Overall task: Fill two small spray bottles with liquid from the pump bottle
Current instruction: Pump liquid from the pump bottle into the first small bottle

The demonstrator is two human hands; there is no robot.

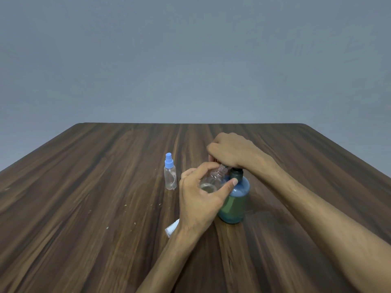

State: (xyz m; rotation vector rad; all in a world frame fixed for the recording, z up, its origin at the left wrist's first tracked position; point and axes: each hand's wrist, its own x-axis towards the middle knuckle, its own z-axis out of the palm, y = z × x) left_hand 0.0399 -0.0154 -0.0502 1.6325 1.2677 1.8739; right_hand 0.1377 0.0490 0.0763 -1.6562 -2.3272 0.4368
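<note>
A dark green pump bottle (234,204) stands upright on the wooden table (84,187). My right hand (232,152) lies on top of its pump head and hides it. My left hand (201,199) grips an uncapped clear small spray bottle (213,178), tilted with its threaded neck up against the pump's spout under my right hand. A little liquid shows in the bottle's bottom. A second clear spray bottle (170,176) with a blue spray cap stands upright to the left, apart from both hands.
A pale blue-white cap piece (171,228) lies on the table beside my left wrist, partly hidden by it. Small light crumbs dot the wood to the left. A plain grey wall rises beyond the table's far edge.
</note>
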